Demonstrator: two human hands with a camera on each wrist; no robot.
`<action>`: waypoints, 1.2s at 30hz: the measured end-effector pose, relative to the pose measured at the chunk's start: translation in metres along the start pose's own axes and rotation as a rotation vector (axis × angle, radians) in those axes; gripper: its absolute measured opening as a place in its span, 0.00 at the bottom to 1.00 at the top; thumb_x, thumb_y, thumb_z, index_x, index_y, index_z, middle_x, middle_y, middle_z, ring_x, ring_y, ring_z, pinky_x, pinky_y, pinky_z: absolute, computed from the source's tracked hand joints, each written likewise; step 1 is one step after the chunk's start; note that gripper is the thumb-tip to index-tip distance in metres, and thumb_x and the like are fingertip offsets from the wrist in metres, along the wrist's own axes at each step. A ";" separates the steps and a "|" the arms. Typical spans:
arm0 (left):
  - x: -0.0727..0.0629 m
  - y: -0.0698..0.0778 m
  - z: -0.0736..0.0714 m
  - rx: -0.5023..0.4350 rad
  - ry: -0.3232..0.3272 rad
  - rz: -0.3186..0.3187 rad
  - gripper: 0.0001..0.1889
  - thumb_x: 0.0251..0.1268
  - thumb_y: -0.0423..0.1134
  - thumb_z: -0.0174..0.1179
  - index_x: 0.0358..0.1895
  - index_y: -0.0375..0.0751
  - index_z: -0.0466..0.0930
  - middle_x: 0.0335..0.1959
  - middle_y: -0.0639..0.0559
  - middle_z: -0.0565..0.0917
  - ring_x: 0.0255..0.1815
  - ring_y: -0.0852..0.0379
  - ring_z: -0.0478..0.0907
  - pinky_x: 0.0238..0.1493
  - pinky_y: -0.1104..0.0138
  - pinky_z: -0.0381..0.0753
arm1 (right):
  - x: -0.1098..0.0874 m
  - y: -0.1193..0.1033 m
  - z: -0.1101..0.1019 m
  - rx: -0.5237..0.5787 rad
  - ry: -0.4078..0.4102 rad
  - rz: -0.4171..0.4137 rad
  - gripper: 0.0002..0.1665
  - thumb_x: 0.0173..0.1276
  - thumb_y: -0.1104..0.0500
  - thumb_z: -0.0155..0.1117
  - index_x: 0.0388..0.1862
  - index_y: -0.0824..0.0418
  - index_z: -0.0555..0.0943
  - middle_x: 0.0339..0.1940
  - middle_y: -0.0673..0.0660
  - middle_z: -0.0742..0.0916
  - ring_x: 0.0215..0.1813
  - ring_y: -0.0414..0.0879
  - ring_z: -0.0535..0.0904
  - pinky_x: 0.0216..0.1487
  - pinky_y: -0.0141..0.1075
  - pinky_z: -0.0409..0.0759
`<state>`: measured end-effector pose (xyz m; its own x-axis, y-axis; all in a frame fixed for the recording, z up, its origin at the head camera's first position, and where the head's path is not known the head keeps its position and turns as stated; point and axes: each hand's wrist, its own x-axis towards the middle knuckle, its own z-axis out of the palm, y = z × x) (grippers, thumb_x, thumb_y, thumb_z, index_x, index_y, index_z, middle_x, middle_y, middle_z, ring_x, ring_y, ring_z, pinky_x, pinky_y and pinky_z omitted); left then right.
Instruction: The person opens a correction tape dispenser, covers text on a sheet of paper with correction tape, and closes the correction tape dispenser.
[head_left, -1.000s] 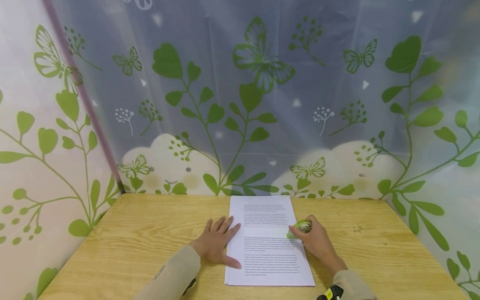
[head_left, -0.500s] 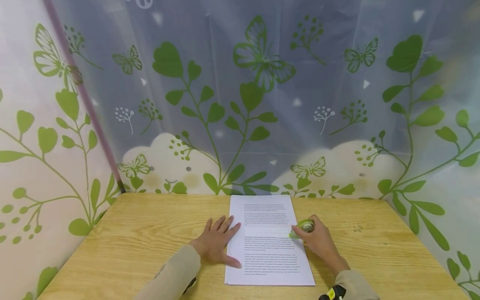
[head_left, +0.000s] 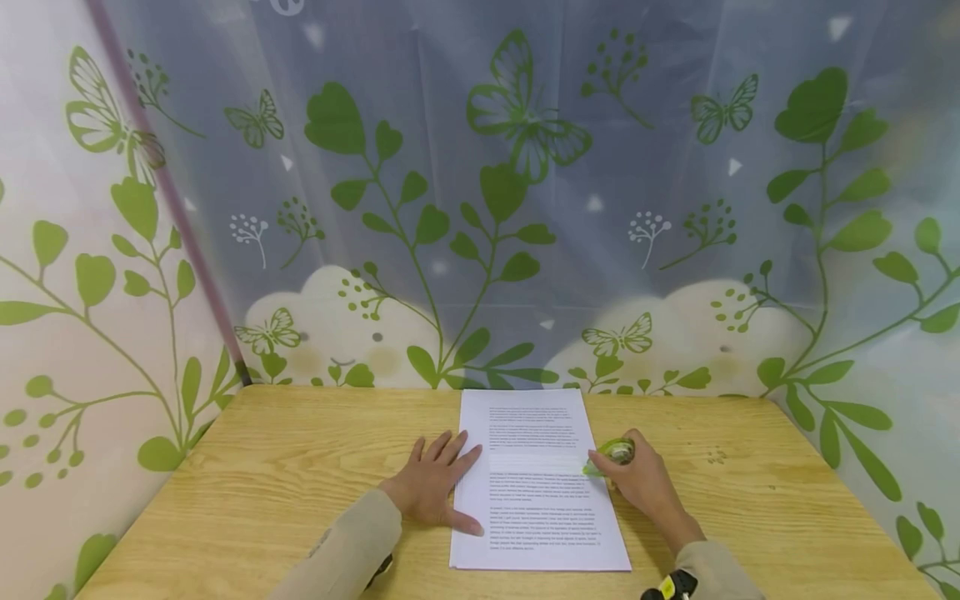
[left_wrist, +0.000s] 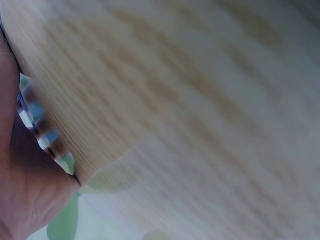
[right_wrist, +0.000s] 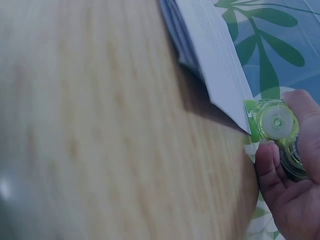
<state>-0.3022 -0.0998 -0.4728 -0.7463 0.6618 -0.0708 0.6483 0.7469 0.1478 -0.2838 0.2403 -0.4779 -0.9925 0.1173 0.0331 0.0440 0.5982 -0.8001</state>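
A stack of printed paper (head_left: 551,561) lies on the wooden table, two blocks of small text above and below a white band (head_left: 532,461). My left hand (head_left: 431,483) rests spread out over the left edge of the sheets, its fingers and thumb on the page. At the right edge, my right hand (head_left: 647,477) grips a see-through green correction tape (head_left: 618,452) between thumb and fingers, its tip low at the right end of the white band. The right wrist view shows round wheels inside the correction tape (right_wrist: 276,120), close by the paper's corner.
The pale wooden table (head_left: 300,433) reaches back to a curtain (head_left: 420,200) printed with leaves, butterflies and clouds. Small dark marks (head_left: 717,455) show on the wood right of the right hand. The left wrist view holds mostly blurred table and part of the hand.
My right hand has slid a little to the right with the correction tape, along the white band to the sheet's right edge. The left hand has stayed in place.
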 end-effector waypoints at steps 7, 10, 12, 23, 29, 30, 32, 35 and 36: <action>0.001 -0.003 0.003 0.004 0.004 -0.004 0.60 0.44 0.80 0.53 0.77 0.46 0.48 0.76 0.40 0.46 0.74 0.36 0.43 0.64 0.35 0.43 | 0.000 0.000 0.000 0.016 0.002 -0.004 0.27 0.62 0.47 0.68 0.38 0.63 0.64 0.27 0.56 0.78 0.22 0.44 0.70 0.21 0.34 0.69; 0.001 -0.003 0.003 0.007 0.003 -0.008 0.60 0.43 0.80 0.52 0.77 0.47 0.48 0.76 0.40 0.46 0.74 0.36 0.42 0.64 0.36 0.43 | 0.000 0.003 0.000 0.054 0.001 0.008 0.29 0.63 0.44 0.67 0.40 0.64 0.65 0.27 0.57 0.79 0.23 0.44 0.72 0.22 0.35 0.70; 0.000 -0.003 0.003 0.008 -0.005 -0.012 0.60 0.43 0.81 0.52 0.77 0.47 0.47 0.76 0.40 0.46 0.74 0.36 0.42 0.65 0.36 0.43 | 0.000 0.006 0.000 0.111 0.023 0.044 0.32 0.63 0.40 0.65 0.43 0.65 0.66 0.27 0.56 0.80 0.24 0.44 0.74 0.25 0.34 0.72; -0.003 -0.005 0.005 0.006 -0.013 -0.024 0.60 0.43 0.81 0.50 0.77 0.47 0.46 0.76 0.40 0.44 0.74 0.36 0.41 0.65 0.36 0.41 | -0.002 0.009 0.000 0.417 0.132 0.182 0.45 0.59 0.32 0.62 0.57 0.67 0.66 0.29 0.56 0.81 0.28 0.43 0.79 0.32 0.33 0.79; -0.002 -0.003 0.004 -0.003 -0.007 -0.017 0.61 0.42 0.82 0.50 0.77 0.48 0.47 0.76 0.40 0.45 0.74 0.37 0.41 0.65 0.36 0.41 | 0.000 0.007 0.003 0.222 0.057 0.120 0.40 0.57 0.35 0.67 0.51 0.64 0.67 0.28 0.57 0.81 0.25 0.45 0.78 0.28 0.34 0.75; -0.002 -0.003 0.004 -0.001 -0.006 -0.018 0.61 0.42 0.82 0.51 0.77 0.48 0.47 0.76 0.40 0.45 0.74 0.37 0.41 0.65 0.36 0.41 | 0.000 0.007 0.004 0.199 0.045 0.107 0.38 0.57 0.36 0.68 0.49 0.64 0.67 0.27 0.56 0.81 0.25 0.45 0.77 0.27 0.34 0.74; -0.001 -0.002 0.003 0.005 -0.006 -0.018 0.61 0.42 0.81 0.51 0.77 0.48 0.47 0.76 0.40 0.45 0.74 0.37 0.41 0.65 0.36 0.41 | 0.000 0.006 0.004 0.170 0.025 0.092 0.36 0.58 0.38 0.69 0.47 0.64 0.67 0.26 0.56 0.81 0.24 0.44 0.76 0.24 0.35 0.73; 0.000 -0.001 0.003 0.008 -0.008 -0.021 0.61 0.42 0.81 0.51 0.77 0.48 0.47 0.76 0.40 0.45 0.74 0.37 0.41 0.65 0.37 0.41 | 0.000 0.005 0.004 0.138 0.015 0.074 0.35 0.58 0.39 0.70 0.45 0.64 0.67 0.23 0.55 0.80 0.23 0.44 0.74 0.23 0.34 0.72; 0.000 -0.001 0.002 0.008 -0.009 -0.021 0.61 0.42 0.81 0.52 0.77 0.48 0.47 0.76 0.40 0.45 0.74 0.37 0.41 0.65 0.37 0.42 | 0.000 0.004 0.004 0.126 0.014 0.069 0.35 0.58 0.39 0.69 0.44 0.64 0.66 0.23 0.55 0.79 0.23 0.44 0.74 0.23 0.34 0.71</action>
<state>-0.3029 -0.1005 -0.4752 -0.7582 0.6468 -0.0823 0.6340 0.7609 0.1386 -0.2839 0.2397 -0.4835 -0.9859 0.1666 -0.0167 0.0965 0.4838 -0.8698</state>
